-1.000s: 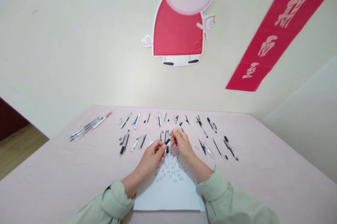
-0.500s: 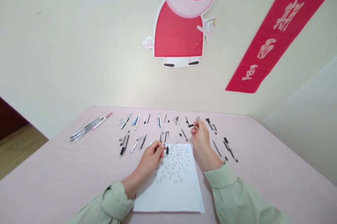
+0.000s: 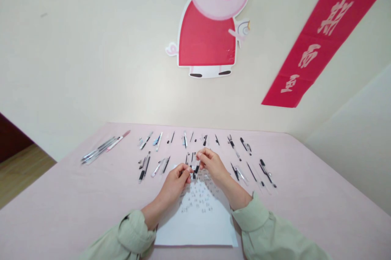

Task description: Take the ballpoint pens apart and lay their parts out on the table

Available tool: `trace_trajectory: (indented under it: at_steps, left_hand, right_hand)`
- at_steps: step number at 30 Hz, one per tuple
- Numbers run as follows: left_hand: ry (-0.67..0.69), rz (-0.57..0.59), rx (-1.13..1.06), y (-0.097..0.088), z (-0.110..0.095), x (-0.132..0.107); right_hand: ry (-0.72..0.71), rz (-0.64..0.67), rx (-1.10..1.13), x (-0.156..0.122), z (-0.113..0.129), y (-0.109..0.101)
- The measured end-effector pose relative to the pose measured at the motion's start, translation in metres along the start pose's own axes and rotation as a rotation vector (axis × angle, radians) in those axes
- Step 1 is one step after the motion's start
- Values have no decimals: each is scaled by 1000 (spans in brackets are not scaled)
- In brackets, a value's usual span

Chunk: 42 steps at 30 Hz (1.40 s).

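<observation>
My left hand [image 3: 179, 178] is closed in a pinch above the upper part of the written sheet of paper [image 3: 195, 229]. At its fingertips is a pen part with a short black end [image 3: 194, 176]. From the right, my right hand [image 3: 212, 166] comes in close, thumb and finger pinched on a clear pen piece with a black end [image 3: 197, 168]. The two pieces are side by side or touching; I cannot tell which. Just behind my fingers lie thin dark refills [image 3: 192, 159], partly hidden.
Several taken-apart pens lie in two rows, among them a black-gripped one [image 3: 142, 174] and a black-capped one [image 3: 263, 164]. A bundle of pens [image 3: 99, 150] lies at the left on the pink tablecloth [image 3: 76, 207]. Behind the table rises a wall [image 3: 91, 68].
My right hand has moved left and toward me, bringing the black-ended pen piece from the back row to my left hand. My left hand has stayed in place.
</observation>
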<state>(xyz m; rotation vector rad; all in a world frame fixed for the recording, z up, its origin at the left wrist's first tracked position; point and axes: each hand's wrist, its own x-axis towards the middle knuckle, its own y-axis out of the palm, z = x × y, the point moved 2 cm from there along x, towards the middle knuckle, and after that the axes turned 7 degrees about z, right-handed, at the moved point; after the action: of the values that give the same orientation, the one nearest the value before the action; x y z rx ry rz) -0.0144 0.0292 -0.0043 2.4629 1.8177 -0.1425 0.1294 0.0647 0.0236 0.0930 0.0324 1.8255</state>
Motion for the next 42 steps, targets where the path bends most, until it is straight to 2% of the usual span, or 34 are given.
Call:
trace_trajectory:
  at_steps: [5,7,10,12,14,17,19,24,28,31,35,38,42]
  left_hand:
    - [10,-6,8,1,-1,-1]
    - [6,4,-6,2,-2,-2]
    - [-17,2,-84,2,-5,-3]
    - [-49,-6,-232,2,-7,-4]
    - [-125,-10,-464,1,-9,-5]
    - [-244,0,-770,0,-11,-5]
    - [-264,21,-853,-1,-11,-4]
    - [-243,44,-863,-1,-8,-4]
    - [-196,115,-811,4,-6,-2]
    - [-139,217,-780,8,-7,-1]
    - [-125,181,-754,8,-7,-1]
    - [-116,178,-739,7,-9,-4]
    - [-192,134,-717,6,-10,-8]
  right_hand:
    - [66,81,24,0,0,1]
    - [47,34,30,1,-1,0]
    - [-17,-120,89,4,-1,-8]
    - [-12,-188,161,5,-2,-13]
    - [20,-188,211,5,-2,-16]
    - [46,-112,222,4,0,-14]
    - [65,-48,179,2,2,-10]
    - [133,104,-80,-6,5,7]
    - [137,142,-245,-13,-3,19]
    - [131,132,-262,-17,-8,25]
    - [114,142,-256,-18,-8,27]
    - [-10,95,-348,-16,-2,23]
    - [-219,-99,-509,-13,6,11]
